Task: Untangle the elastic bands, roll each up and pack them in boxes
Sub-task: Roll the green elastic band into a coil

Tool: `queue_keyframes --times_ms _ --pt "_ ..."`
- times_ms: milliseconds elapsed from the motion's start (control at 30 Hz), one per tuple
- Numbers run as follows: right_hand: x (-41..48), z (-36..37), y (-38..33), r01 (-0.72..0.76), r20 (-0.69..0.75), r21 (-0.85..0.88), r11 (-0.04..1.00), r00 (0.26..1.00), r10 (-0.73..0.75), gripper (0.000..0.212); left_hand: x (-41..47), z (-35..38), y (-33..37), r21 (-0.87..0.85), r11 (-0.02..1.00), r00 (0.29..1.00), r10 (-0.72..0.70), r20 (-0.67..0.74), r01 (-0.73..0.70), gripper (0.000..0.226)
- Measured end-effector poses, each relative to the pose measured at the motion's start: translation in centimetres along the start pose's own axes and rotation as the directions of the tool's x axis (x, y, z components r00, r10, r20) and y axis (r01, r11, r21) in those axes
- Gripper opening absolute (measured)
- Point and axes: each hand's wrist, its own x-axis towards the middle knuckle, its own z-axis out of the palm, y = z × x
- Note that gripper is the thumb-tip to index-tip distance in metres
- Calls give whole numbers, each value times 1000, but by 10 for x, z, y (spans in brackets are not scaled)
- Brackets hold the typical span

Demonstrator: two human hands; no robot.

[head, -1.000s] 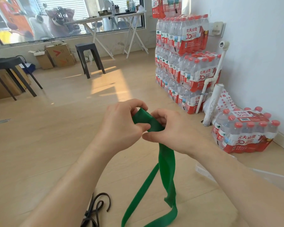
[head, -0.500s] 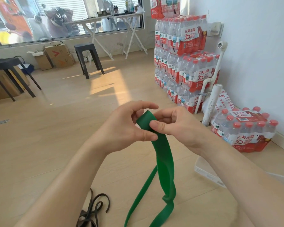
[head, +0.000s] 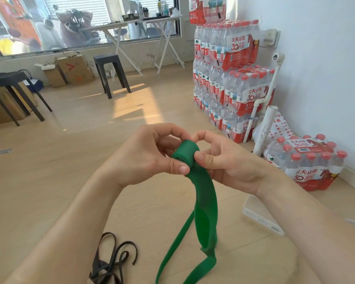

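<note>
Green band: The green band was in the air in the middle of the view. Its upper end was wound into a small roll between the two hands, and the rest hung down toward the floor.
Left hand: The left hand grasped the roll from the left, with the thumb on the near side.
Right hand: The right hand pinched the roll from the right, with the thumb pressed on the outer turn.
Rolling well: In my judgement each new turn needed light tension and matched edges, so that the roll did not become a cone. One thumb should hold the last turn while the other hand moved for a new grip.
Loose part: Low down the hanging part showed a twist. It probably had to be flattened before it reached the roll.
Hidden fingers: The fingertips behind the roll were not visible.
Band end: The lower end of the band was cut off by the near edge.
Black bands: The black bands lay tangled on the floor at near left, partly covered by the left forearm.
Box: A pale box lay at near right, partly behind the right forearm. Its content could not be told.
</note>
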Motion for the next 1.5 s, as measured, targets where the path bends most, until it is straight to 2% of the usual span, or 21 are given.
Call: queue_keyframes --times_ms 67,133,167,200,267,367,533,733,833,967,1067,1133,1167,1233,1300,1367,1433,1500 --pt "-3 3 -3 -27 0 -87 996 1000 27 58 0 1 1 1 1000 999 -8 -52 8 47" --pt "-7 15 -8 -77 -57 -385 920 997 59 56 0 1 0 38 999 995 -25 -94 28 43" --pt "-7 22 -8 -95 -118 -550 830 992 36 61 0 1 -1 57 998 993 -34 -115 41 42" --pt "-7 28 -6 -95 -178 -677 730 983 -38 64 1 0 -2 72 996 989 -44 -144 55 41" --pt "-6 36 0 -47 -235 -806 590 940 -247 59 1 -4 -5 86 993 977 -58 -203 77 39" --pt "-7 34 2 -6 -216 -877 480 898 -383 54 2 -8 -6 98 991 967 -69 -245 96 39" --pt "-10 30 0 61 -76 -953 297 900 -429 53 2 -10 -6 186 973 972 -94 -215 136 42" --pt "-2 18 7 176 115 -982 72 851 -513 49 2 -11 -8 345 924 983 -124 -132 163 36" --pt "1 17 13 219 178 -975 26 854 -489 48 2 -11 -8 389 904 984 -157 -80 176 31" --pt "3 22 14 273 201 -957 96 864 -462 48 2 -15 -13 332 924 981 -191 -32 190 25" --pt "3 19 10 249 120 -946 206 862 -493 41 1 -13 -16 254 951 982 -189 15 179 28" --pt "2 14 7 210 -2 -913 351 856 -517 36 1 -7 -21 317 940 989 -142 34 124 55" --pt "1 12 5 199 -71 -867 456 858 -508 32 1 -2 -22 358 930 996 -90 -12 89 70" --pt "1 9 3 169 -191 -747 643 872 -451 24 3 11 -24 424 906 985 68 -156 4 79" --pt "2 7 2 149 -265 -643 752 877 -400 20 5 19 -25 528 847 956 195 -219 -52 72" --pt "3 7 1 154 -302 -539 828 882 -361 17 7 21 -27 680 725 939 301 -168 -111 62" --pt "2 6 -1 149 -306 -456 878 900 -312 17 8 18 -29 752 634 903 409 -131 -179 49" --pt "0 4 -2 125 -283 -418 900 924 -259 20 7 17 -27 776 594 876 468 -119 -212 39"
